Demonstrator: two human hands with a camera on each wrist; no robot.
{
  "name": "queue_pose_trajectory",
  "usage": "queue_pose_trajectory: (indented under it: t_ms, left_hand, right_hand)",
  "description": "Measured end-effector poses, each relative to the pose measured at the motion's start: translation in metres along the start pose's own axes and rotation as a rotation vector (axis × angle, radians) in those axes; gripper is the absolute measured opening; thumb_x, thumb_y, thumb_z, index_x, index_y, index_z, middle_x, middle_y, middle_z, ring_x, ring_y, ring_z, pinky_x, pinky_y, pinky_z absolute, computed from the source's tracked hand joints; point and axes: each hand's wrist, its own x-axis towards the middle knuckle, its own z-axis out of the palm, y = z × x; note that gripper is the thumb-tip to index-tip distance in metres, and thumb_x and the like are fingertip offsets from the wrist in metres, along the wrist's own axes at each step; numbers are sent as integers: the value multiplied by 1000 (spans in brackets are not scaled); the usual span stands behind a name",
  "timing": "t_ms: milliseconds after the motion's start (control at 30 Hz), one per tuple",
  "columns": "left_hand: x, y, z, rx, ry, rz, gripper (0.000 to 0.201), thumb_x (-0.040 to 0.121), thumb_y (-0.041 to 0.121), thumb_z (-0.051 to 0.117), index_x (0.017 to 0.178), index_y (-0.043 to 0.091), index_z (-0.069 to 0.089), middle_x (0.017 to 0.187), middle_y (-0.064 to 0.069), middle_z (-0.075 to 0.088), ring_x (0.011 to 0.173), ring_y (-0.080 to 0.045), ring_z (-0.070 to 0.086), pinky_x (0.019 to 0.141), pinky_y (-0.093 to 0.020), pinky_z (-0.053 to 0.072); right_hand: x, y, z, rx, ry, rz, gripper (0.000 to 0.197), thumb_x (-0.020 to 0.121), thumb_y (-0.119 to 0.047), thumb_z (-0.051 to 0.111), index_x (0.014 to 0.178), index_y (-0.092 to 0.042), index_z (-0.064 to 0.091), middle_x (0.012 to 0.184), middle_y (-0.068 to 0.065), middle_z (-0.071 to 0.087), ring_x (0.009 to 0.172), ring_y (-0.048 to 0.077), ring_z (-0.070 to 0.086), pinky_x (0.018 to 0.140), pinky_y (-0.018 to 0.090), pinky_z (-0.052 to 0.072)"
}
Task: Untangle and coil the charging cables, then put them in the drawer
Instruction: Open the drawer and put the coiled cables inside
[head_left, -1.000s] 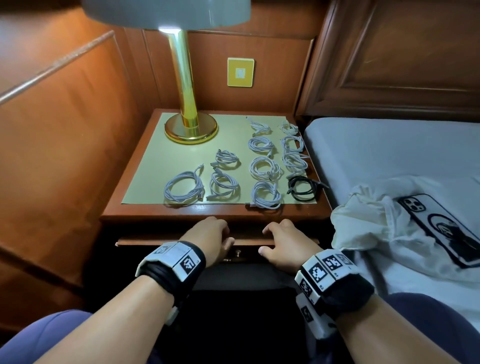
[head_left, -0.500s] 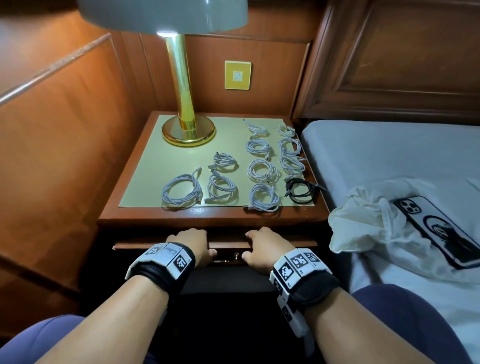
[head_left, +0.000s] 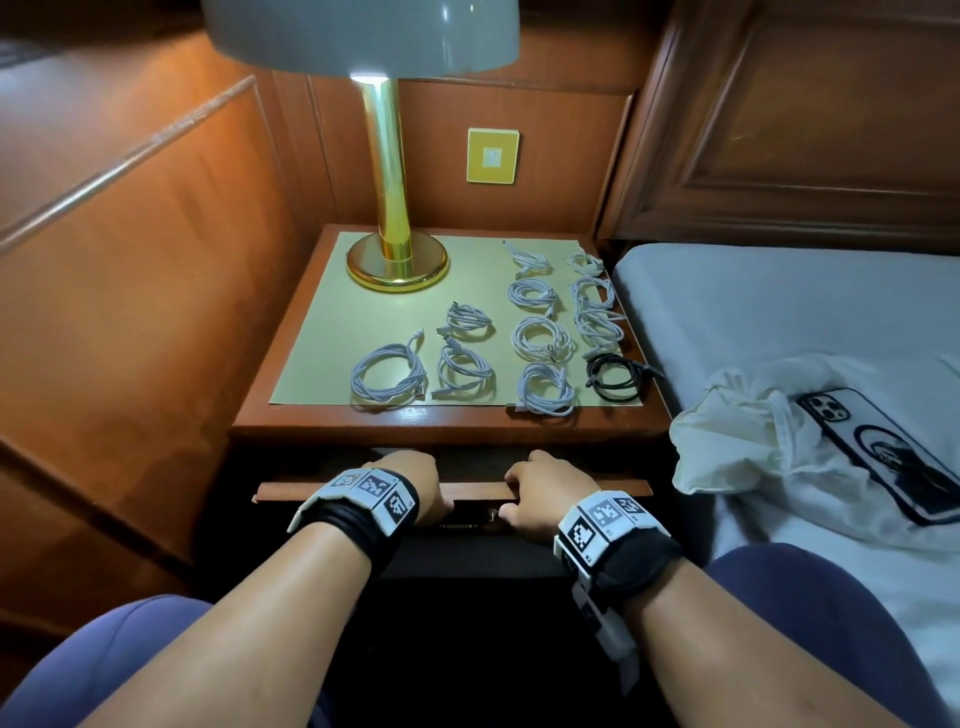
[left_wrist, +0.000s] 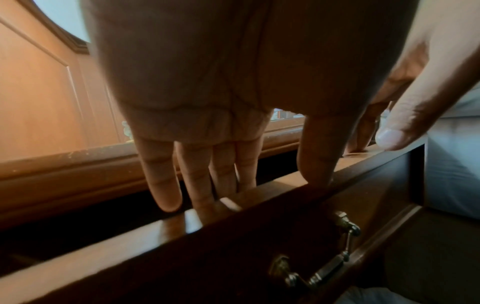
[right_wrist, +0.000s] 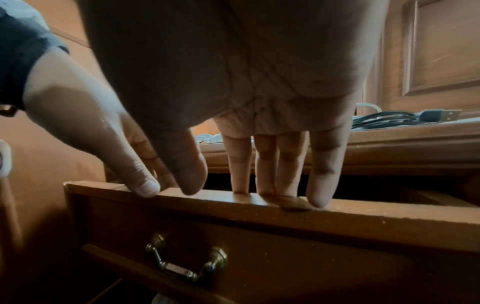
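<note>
Several coiled white cables (head_left: 543, 338) and one black coiled cable (head_left: 615, 376) lie in rows on a pale green mat (head_left: 322, 358) on the nightstand. Below them the drawer (head_left: 472, 489) stands slightly out, with a dark gap behind its front. My left hand (head_left: 410, 483) hooks its fingers over the top edge of the drawer front (left_wrist: 103, 257), thumb on the edge. My right hand (head_left: 540, 488) grips the same edge (right_wrist: 363, 216) beside it, fingers over the top and thumb in front. The black cable's USB plug (right_wrist: 441, 114) shows above the tabletop. The drawer's inside is hidden.
A brass lamp (head_left: 397, 260) stands at the mat's back left. A brass handle (right_wrist: 182, 265) hangs on the drawer front below my hands. The bed (head_left: 779, 312) is on the right, bearing a white cloth bag (head_left: 743, 447) and a phone (head_left: 893, 457). Wood panelling (head_left: 130, 312) closes the left side.
Both hands have shifted a little closer together along the drawer's top edge and curled further over it. The drawer looks slightly further out. The cables have not moved.
</note>
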Motion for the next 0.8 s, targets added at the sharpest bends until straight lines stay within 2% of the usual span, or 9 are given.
queue_pose_trajectory:
  t_ms: [167, 333, 500, 567, 667, 800]
  left_hand:
    - [-11, -4, 9, 28, -30, 62, 42, 89, 46, 64, 119, 16, 69, 116, -4, 71, 107, -24, 66, 94, -35, 53]
    - [-29, -10, 25, 39, -71, 104, 48, 85, 53, 66, 114, 16, 73, 113, -5, 73, 105, -27, 67, 94, -37, 54]
    - [-61, -13, 36, 11, -105, 113, 51, 79, 58, 67, 108, 16, 75, 103, -4, 75, 97, -26, 70, 90, -35, 57]
    - [-74, -16, 37, 25, -129, 117, 54, 66, 63, 71, 101, 22, 77, 94, 1, 76, 89, -23, 73, 84, -34, 59]
    - [-59, -23, 51, 38, -133, 139, 70, 29, 72, 66, 89, 37, 77, 74, 8, 75, 69, -19, 74, 75, -40, 63]
    - [-49, -22, 54, 124, -204, 135, 77, 17, 67, 64, 88, 40, 77, 70, 8, 75, 67, -19, 74, 78, -42, 62]
  right_hand:
    - [-21, -2, 9, -23, -4, -14, 42, 90, -44, 62, 127, -25, 62, 130, 2, 52, 119, 26, 57, 95, 33, 47]
    - [-47, -3, 22, -22, -52, -27, 39, 89, -45, 64, 118, -20, 68, 128, 6, 54, 116, 28, 59, 99, 34, 49]
    - [-80, -4, 35, -5, -119, -16, 32, 85, -42, 69, 104, -16, 73, 117, 7, 63, 104, 29, 64, 87, 31, 51]
    - [-87, -7, 40, -20, -131, -2, 30, 81, -42, 71, 95, -16, 74, 105, 6, 70, 96, 28, 67, 80, 30, 54]
    - [-89, -12, 47, -85, -127, 0, 26, 77, -37, 73, 91, -14, 74, 96, 7, 72, 89, 28, 69, 70, 30, 52]
    - [-84, -14, 52, -154, -107, -26, 21, 78, -25, 74, 95, -12, 74, 97, 9, 71, 87, 29, 69, 67, 28, 48]
